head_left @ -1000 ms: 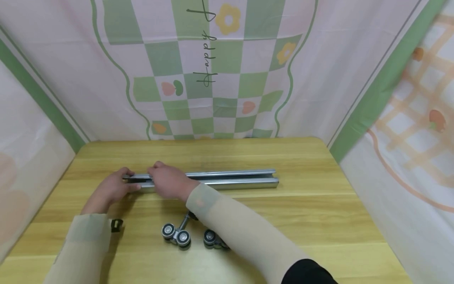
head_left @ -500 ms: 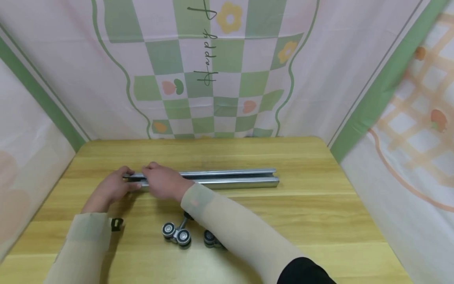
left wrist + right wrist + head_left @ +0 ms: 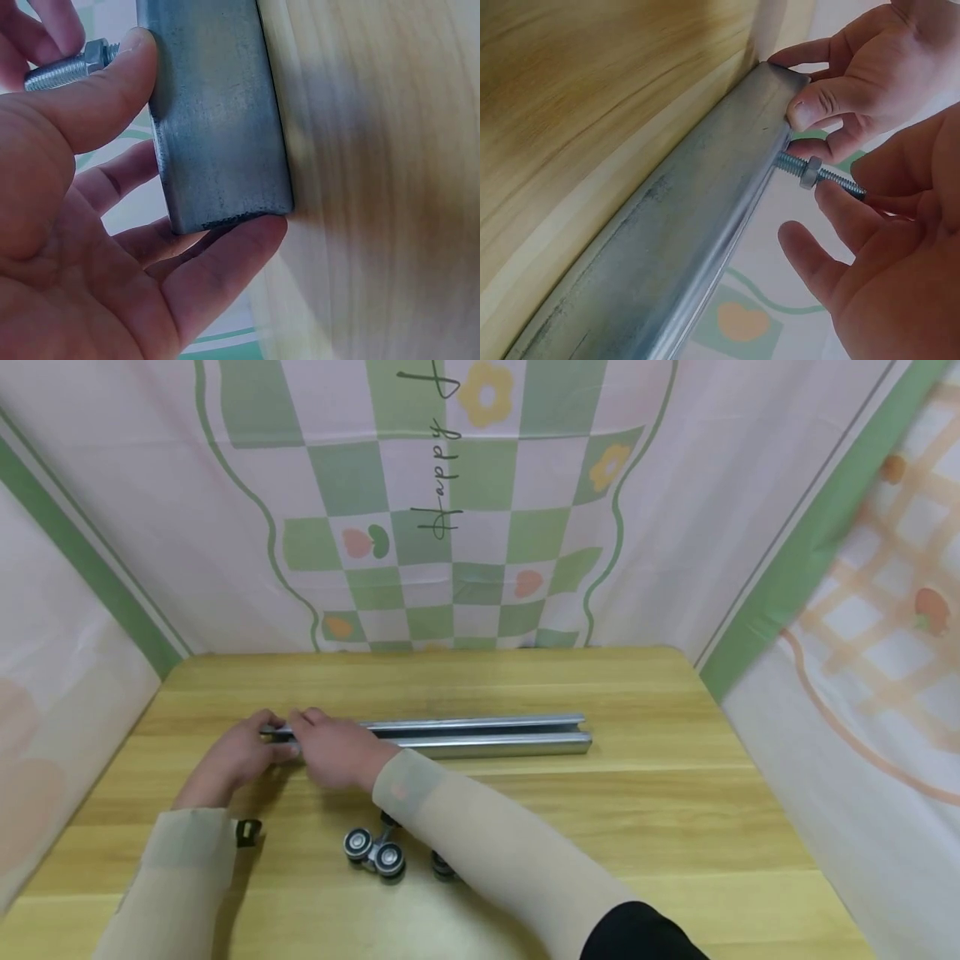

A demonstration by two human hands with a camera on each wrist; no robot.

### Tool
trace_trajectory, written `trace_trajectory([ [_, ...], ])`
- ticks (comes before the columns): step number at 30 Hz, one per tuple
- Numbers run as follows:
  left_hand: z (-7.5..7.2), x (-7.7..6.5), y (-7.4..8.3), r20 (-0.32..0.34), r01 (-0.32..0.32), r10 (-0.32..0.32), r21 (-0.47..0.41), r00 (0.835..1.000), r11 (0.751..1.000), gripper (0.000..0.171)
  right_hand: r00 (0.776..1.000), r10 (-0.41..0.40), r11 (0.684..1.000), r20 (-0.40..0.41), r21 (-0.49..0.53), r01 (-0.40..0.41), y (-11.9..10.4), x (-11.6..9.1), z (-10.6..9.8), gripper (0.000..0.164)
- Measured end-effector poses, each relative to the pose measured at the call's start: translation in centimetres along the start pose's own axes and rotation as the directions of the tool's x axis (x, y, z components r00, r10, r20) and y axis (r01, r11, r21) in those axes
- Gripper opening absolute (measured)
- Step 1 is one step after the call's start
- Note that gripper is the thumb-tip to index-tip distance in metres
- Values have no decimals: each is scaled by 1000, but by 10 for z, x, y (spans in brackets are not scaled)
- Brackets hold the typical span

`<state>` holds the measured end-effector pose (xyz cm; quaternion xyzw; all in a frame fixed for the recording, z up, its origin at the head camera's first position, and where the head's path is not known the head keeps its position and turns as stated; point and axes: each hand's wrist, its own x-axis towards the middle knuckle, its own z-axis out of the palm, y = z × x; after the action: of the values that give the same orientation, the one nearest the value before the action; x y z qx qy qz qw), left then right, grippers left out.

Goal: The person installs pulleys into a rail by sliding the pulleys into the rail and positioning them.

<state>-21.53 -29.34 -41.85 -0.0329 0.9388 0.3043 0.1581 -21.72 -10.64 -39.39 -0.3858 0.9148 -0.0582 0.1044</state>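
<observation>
Rail (image 3: 487,746) lies slot-up on the table (image 3: 637,827), running 9 to 3 o'clock. Left hand (image 3: 238,756) grasps its 9 o'clock end, thumb on the near side, one finger against the end; left forearm (image 3: 161,885) angles in from 7 o'clock. Right hand (image 3: 336,752), just at 3 o'clock of the left, pinches the bolt (image 3: 810,172) jutting from the slot; right forearm (image 3: 510,852) reaches from 4 o'clock. Roller (image 3: 386,858) at the right hand's 5 o'clock.

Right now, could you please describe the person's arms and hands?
The left hand and right hand are bare. Both sleeves are beige with greyish cuffs; a black piece sits by the left cuff, with black cloth at the top of the right sleeve.
</observation>
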Motion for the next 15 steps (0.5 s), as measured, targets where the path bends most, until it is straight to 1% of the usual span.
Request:
trace_trajectory([
  [3, 0, 1, 0, -2, -2, 2, 7, 1000, 1000, 71, 1000, 2, 1000, 13, -5, -2, -2, 0, 0, 76],
  [7, 0, 2, -1, -15, -13, 14, 31, 1000, 999, 69, 999, 18, 1000, 31, 12, -18, -4, 1, 0, 79],
  [12, -1, 1, -1, -30, -28, 29, 55, 999, 998, 66, 999, 25, 997, 35, 66, -27, -7, 3, 1, 80],
  [15, -1, 1, -1, -30, -30, 31, 48, 999, 998, 65, 999, 28, 994, 42, 103, -32, -8, 5, 1, 82],
])
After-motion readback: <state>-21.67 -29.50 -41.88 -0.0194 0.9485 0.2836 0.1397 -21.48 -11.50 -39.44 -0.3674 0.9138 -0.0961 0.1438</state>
